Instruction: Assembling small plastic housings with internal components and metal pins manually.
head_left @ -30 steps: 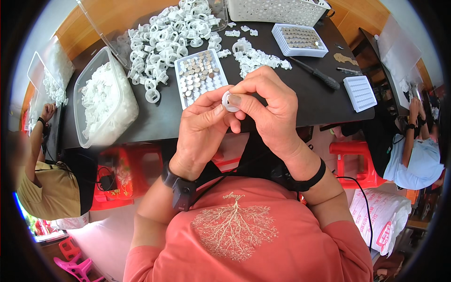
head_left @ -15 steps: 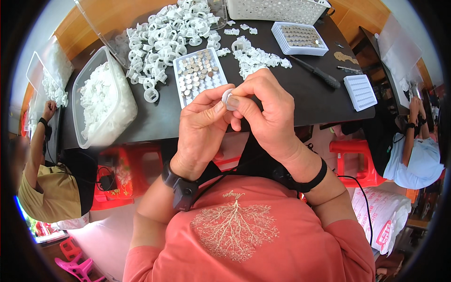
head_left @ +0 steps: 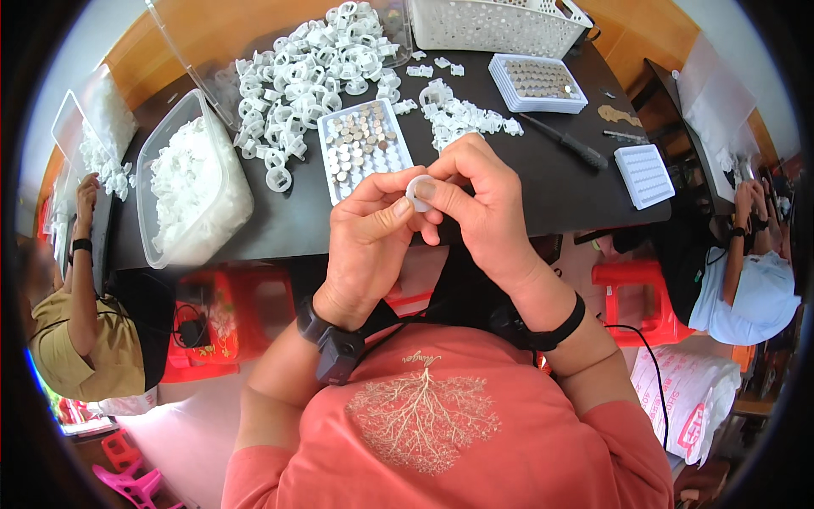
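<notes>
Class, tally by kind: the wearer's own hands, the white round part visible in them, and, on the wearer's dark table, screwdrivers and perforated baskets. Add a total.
Own hands: 2 (left hand, right hand)
White round part: 1
Screwdriver: 1
Perforated basket: 1
Total: 5

Over the near edge of the desk [head_left: 288,225], the white disc [head_left: 413,188] shows more face than 0.5 s ago; a co-worker's forearm [head_left: 82,284] stands steeper.

Fingers [head_left: 392,181] partly hide the small white piece [head_left: 413,187]; the top edge cuts off the basket [head_left: 487,27].
</notes>
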The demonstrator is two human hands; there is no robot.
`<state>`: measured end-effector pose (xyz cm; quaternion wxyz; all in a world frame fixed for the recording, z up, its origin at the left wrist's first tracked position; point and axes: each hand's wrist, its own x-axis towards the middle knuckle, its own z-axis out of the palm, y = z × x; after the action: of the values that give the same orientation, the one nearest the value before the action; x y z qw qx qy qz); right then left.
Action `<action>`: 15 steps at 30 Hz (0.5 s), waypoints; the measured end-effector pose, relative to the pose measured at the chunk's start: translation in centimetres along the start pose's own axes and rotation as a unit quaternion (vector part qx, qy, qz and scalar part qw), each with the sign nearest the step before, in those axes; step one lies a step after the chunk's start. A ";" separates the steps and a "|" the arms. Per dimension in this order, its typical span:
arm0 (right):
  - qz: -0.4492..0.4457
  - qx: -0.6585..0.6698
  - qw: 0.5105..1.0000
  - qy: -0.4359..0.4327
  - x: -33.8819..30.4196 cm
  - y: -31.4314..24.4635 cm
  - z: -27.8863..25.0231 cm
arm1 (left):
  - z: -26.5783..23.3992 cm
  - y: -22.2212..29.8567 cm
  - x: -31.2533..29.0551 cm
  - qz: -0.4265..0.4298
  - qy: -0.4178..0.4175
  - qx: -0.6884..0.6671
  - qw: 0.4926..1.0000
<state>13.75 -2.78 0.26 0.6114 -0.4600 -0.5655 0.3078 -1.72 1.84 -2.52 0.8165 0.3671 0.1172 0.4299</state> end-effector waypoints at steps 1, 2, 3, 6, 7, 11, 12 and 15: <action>-0.003 0.004 1.000 0.017 -0.2 -0.1 0.3 | 0.1 0.1 0.0 -0.002 -0.004 -0.014 1.000; -0.006 0.008 0.999 0.035 -0.4 -0.4 0.5 | 0.1 0.1 0.0 -0.003 -0.009 -0.028 1.000; 0.002 0.028 0.999 0.043 -0.3 -0.7 0.6 | 0.1 0.2 0.2 -0.005 -0.017 -0.026 0.999; 0.029 -0.050 0.998 0.010 1.3 -1.9 -1.1 | 1.3 1.0 -0.3 -0.016 0.007 -0.046 0.999; -0.012 -0.114 0.993 0.030 2.9 -2.1 -2.0 | 1.0 1.1 -0.3 -0.023 -0.006 -0.044 0.999; -0.027 -0.148 0.984 0.095 13.4 -4.2 -7.5 | -0.4 1.2 -0.8 -0.034 -0.059 -0.033 0.997; -0.036 -0.181 0.977 0.111 16.1 -4.6 -9.3 | -0.2 1.6 -0.8 -0.031 -0.060 -0.033 0.997; -0.014 -0.243 0.954 0.177 23.8 -3.8 -14.8 | 0.0 2.7 -1.0 -0.053 -0.109 0.011 0.993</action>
<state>31.69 13.94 14.37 0.5756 -0.6335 -0.5129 0.0661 -4.02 2.06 -0.75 0.8419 0.4141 0.0521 0.3420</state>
